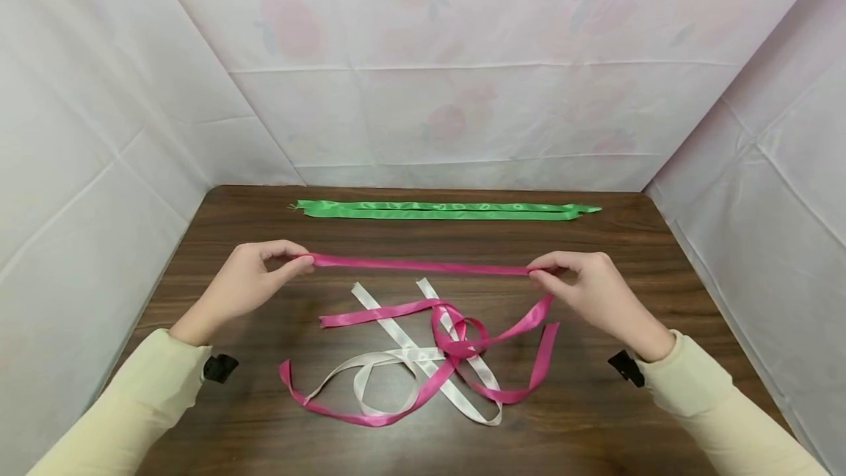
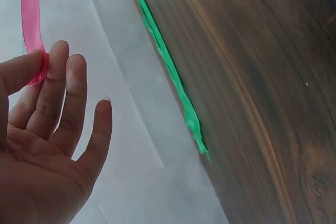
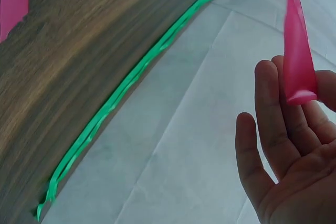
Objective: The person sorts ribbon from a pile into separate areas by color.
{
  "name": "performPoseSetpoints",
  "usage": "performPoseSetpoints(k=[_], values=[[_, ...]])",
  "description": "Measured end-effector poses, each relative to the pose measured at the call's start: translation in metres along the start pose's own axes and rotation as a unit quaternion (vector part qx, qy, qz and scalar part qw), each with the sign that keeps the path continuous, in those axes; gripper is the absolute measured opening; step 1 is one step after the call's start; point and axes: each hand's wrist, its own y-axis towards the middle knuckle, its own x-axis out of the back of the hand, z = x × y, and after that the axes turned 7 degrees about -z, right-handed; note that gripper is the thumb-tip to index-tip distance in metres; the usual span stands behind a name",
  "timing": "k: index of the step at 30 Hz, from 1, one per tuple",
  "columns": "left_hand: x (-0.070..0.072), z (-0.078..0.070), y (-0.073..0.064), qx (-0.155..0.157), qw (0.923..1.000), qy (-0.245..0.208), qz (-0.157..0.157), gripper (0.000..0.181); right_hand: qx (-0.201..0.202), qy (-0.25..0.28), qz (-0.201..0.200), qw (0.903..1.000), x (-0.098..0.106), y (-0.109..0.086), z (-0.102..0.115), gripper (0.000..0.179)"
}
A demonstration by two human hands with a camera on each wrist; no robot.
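Head view: my left hand (image 1: 254,279) and right hand (image 1: 588,289) each pinch a pink ribbon (image 1: 423,265), pulled straight between them just past the pink-and-white tangle (image 1: 463,348) on the tabletop (image 1: 562,435). Looks like satin, so I'd guess super light, floppy and kinda slippery. Left wrist view: thumb and fingertips nip it, other fingers spread, seems plenty. Right wrist view: same pinch, ribbon folding by my thumb, so I'd grip it flat across the width.

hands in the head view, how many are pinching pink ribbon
2: the left hand pinches the left end of the straight pink ribbon stretch, and the right hand its right end. Neither is hidden.
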Motion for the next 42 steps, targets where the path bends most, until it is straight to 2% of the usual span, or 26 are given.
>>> performPoseSetpoints(k=[6,12,20,24,29,34,42], values=[[0.006,0.011,0.002,0.017,0.9998,-0.01,0.007,0.009,-0.007,-0.022,-0.015,0.9996,0.015,-0.001,-0.007,0.011],[0.014,0.025,0.006,0.024,0.9997,0.008,0.003,0.018,-0.033,-0.038,-0.03,0.9983,0.032,-0.002,-0.015,0.009],[0.019,0.04,0.009,0.046,0.9986,0.025,-0.004,0.019,-0.072,-0.018,-0.035,0.9966,0.048,0.002,-0.029,0.009],[0.02,0.046,0.011,0.059,0.9979,0.026,0.001,0.023,-0.102,0.007,-0.019,0.9946,0.056,0.003,-0.043,0.01],[0.02,0.054,0.015,0.07,0.9971,0.03,0.002,0.03,-0.161,0.041,-0.009,0.986,0.063,0.003,-0.064,0.018],[0.019,0.063,0.019,0.083,0.9958,0.038,0.004,0.036,-0.22,0.076,0.005,0.9726,0.07,0.002,-0.088,0.029],[0.018,0.076,0.028,0.113,0.9917,0.06,0.011,0.041,-0.258,0.127,0.013,0.9577,0.077,-0.001,-0.121,0.035]])
